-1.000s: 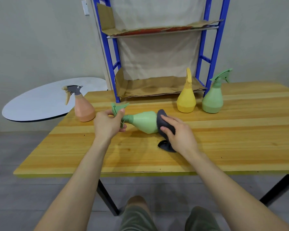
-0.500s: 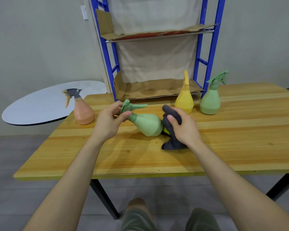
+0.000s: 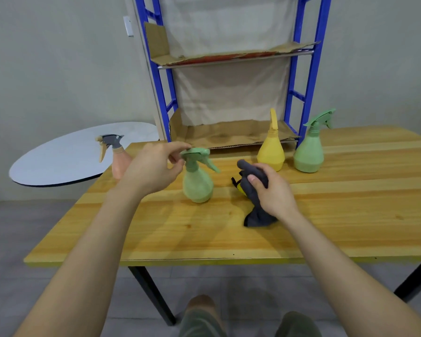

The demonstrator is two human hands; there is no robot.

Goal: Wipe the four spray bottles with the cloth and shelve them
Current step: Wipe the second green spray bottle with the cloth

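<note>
**Bottle set upright, cloth drawn clear**

The pale green bottle (image 3: 197,187) now stands upright on the desk (image 3: 350,215), where a second ago it lay on its side between the two hands. The left grip (image 3: 153,169) pinches its spray head between thumb and fingertips. The body of the bottle hangs just below and to the right of that pinch, and its base seems to rest on the wood.

The right grip (image 3: 274,193) is clenched around the dark cloth (image 3: 253,177), whose loose end trails down to the desk beneath it. Earlier the cloth was pressed against the bottle's base. Now it sits apart from the bottle, with a clear gap of desk to the left of the right grip.

I judge the wiping of this bottle finished, or nearly so, and shelving it the likely next step. The cardboard-lined shelf (image 3: 229,138) lies beyond both grips and nothing stands on it yet.

The other three bottles are on the desk too. The yellow bottle (image 3: 271,154) stands just beyond the right grip. The darker green bottle (image 3: 309,154) is further out to that grip's right. The peach bottle (image 3: 118,164) is partly hidden behind the left grip, on its left. Whether any of these has been wiped cannot be told.
</note>
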